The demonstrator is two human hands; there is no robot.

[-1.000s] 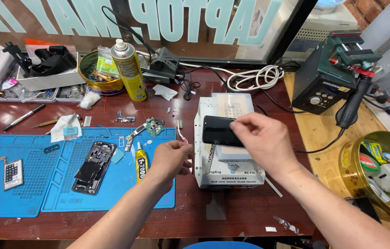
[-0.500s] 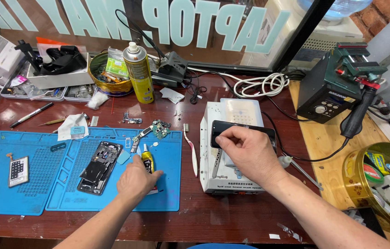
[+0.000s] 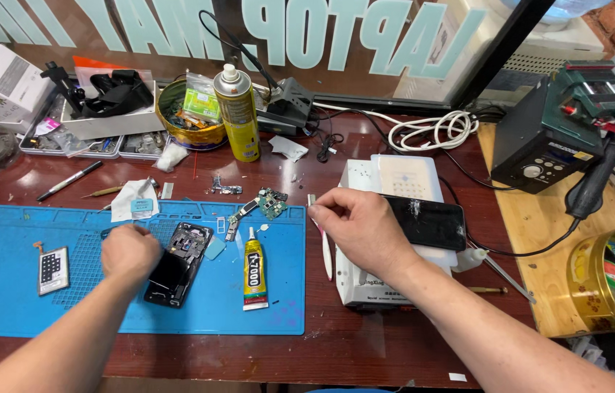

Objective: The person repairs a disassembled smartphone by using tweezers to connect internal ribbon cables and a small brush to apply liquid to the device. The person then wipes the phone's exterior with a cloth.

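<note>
Resting on the blue mat (image 3: 2, 306), the left hand (image 3: 130, 251) curls over an opened phone (image 3: 176, 263) beside a glue tube (image 3: 254, 268), while the right hand (image 3: 358, 225) pinches a white tool (image 3: 324, 247) by the black screen (image 3: 430, 222) on the white heating station (image 3: 395, 182).

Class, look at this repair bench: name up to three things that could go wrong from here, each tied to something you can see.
1. The left hand rests on the opened phone; pressing could damage its exposed parts.
2. The black screen panel overhangs the white machine beside the right hand; a nudge might tip it off.
3. The glue tube lies close by and may smear.
</note>
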